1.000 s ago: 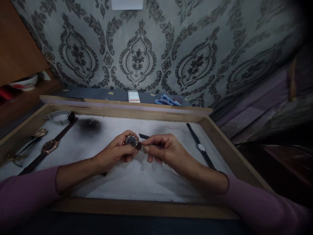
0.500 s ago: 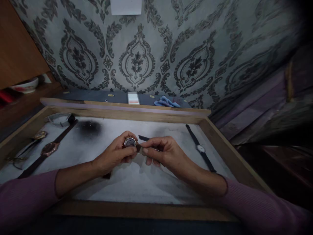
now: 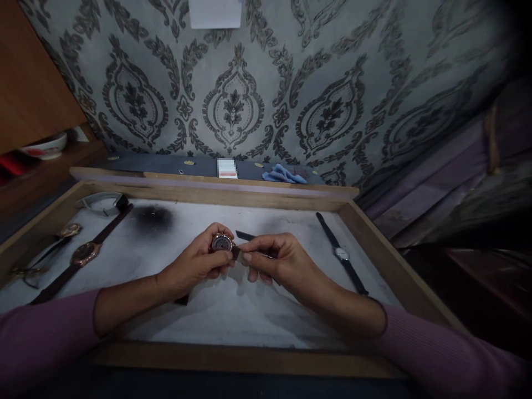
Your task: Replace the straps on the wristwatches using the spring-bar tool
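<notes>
A round watch (image 3: 221,242) with a dark dial and a gold-coloured case is held by my left hand (image 3: 198,259), thumb in front and fingers around it. My right hand (image 3: 277,259) pinches the short brown strap (image 3: 235,253) at the watch's right side between thumb and forefinger. A thin dark tool with an angled tip (image 3: 244,235) also sticks out of my right hand, pointing left. Below my left wrist shows a dark brown strap end (image 3: 183,300).
The hands are over a shallow wooden tray (image 3: 249,357) with a white bottom. On its left lie a brown-strapped watch (image 3: 85,253), a small gold watch (image 3: 70,229) and a grey-strapped one (image 3: 102,204); on its right, a black-strapped watch (image 3: 342,254). Behind it is a blue cloth (image 3: 284,174).
</notes>
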A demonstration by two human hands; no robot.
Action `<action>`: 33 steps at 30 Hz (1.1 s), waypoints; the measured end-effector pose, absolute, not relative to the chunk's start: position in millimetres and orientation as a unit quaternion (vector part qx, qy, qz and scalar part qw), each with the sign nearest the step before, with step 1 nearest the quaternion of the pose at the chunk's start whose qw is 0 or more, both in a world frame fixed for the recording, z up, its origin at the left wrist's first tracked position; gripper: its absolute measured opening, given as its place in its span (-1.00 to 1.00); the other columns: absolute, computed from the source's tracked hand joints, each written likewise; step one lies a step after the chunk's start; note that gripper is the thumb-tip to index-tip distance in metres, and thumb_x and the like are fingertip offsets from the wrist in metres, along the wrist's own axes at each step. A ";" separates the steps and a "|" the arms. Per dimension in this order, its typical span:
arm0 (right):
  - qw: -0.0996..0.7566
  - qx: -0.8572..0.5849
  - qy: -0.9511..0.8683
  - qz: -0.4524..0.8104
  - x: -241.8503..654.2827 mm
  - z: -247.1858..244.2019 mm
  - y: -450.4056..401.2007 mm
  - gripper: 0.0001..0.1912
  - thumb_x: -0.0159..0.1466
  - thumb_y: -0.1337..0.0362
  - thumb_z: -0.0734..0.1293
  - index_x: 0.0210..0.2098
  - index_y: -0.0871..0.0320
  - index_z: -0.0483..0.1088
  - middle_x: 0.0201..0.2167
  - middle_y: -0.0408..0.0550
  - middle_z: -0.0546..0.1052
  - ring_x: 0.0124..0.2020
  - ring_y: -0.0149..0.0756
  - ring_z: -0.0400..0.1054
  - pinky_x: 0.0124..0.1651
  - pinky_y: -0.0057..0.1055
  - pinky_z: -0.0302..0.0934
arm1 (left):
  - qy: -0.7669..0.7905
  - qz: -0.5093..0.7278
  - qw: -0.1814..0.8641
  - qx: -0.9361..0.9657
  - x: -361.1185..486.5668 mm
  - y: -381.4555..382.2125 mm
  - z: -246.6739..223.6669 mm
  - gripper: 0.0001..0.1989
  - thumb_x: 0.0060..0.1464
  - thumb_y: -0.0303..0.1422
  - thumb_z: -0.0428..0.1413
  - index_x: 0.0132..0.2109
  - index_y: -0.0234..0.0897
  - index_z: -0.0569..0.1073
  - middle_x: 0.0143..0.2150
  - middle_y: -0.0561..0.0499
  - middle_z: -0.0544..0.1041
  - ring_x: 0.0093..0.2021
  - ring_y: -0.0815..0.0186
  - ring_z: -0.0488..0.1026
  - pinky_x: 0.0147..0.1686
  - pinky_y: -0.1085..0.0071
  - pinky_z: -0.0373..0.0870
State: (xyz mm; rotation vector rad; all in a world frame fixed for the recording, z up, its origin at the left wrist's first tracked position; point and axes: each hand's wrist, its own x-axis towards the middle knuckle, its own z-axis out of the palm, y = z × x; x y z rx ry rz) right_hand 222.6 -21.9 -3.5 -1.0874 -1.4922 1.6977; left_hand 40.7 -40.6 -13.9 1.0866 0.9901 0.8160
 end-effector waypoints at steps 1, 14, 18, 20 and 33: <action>0.311 -0.413 -0.566 0.642 222.5 -3.3 -22.0 -0.84 0.05 0.27 0.44 -0.39 0.24 0.52 -0.70 -0.21 0.44 -0.73 -0.57 0.19 -0.67 -0.58 -0.04 | 0.438 0.362 0.668 0.481 40.8 -40.9 -13.6 -0.70 -0.01 -0.33 0.14 -0.14 -0.20 0.21 -0.47 0.17 0.36 -0.53 0.51 0.20 -0.58 0.60 0.04; 0.306 -0.409 -0.571 0.642 222.1 -6.7 -21.7 -0.83 0.06 0.26 0.43 -0.37 0.23 0.53 -0.71 -0.21 0.43 -0.73 -0.58 0.17 -0.67 -0.58 -0.04 | 0.412 0.383 0.683 0.466 41.9 -38.4 -18.6 -0.69 -0.05 -0.36 0.15 -0.17 -0.21 0.21 -0.50 0.22 0.24 -0.58 0.53 0.11 -0.64 0.58 -0.07; 0.310 -0.406 -0.571 0.643 221.3 -5.3 -21.8 -0.83 0.04 0.25 0.43 -0.39 0.23 0.53 -0.71 -0.22 0.42 -0.75 -0.59 0.14 -0.68 -0.59 -0.06 | 0.412 0.394 0.687 0.451 42.4 -39.5 -19.3 -0.67 -0.08 -0.35 0.18 -0.19 -0.21 0.21 -0.46 0.19 0.27 -0.57 0.53 0.12 -0.64 0.57 -0.08; 0.311 -0.406 -0.571 0.642 221.0 -4.8 -21.6 -0.83 0.04 0.25 0.44 -0.39 0.23 0.53 -0.71 -0.22 0.42 -0.74 -0.59 0.16 -0.68 -0.59 -0.05 | 0.409 0.396 0.689 0.448 42.8 -39.7 -19.8 -0.67 -0.07 -0.35 0.18 -0.19 -0.21 0.21 -0.47 0.19 0.27 -0.58 0.53 0.11 -0.64 0.57 -0.08; 0.313 -0.416 -0.560 0.644 218.9 -6.9 -21.7 -0.80 0.01 0.24 0.46 -0.39 0.24 0.52 -0.71 -0.22 0.43 -0.72 -0.56 0.23 -0.69 -0.60 0.02 | 0.431 0.399 0.684 0.432 44.7 -37.9 -17.8 -0.67 -0.10 -0.41 0.17 -0.18 -0.22 0.23 -0.39 0.15 0.30 -0.52 0.53 0.13 -0.59 0.55 -0.01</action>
